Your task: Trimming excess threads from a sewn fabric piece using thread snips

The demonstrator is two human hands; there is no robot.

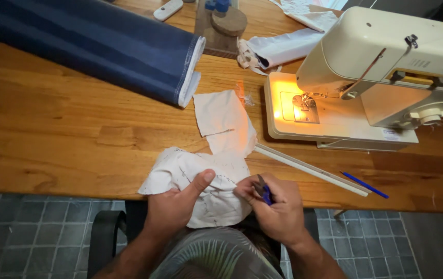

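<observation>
A: Where's the cloth [201, 186]?

B: At the table [51, 129] edge, six o'clock from the machine's [376, 67] lit plate. Your left hand [172, 206] pinches it, thumb on top.

A: And the right [278, 206]?

B: Fingers closed around the blue-handled snips [263, 191], tips at the cloth's three o'clock edge. Keep the cloth taut; take small cuts.

Blue-handled snips [264, 192] mostly inside right fist [278, 206]
</observation>
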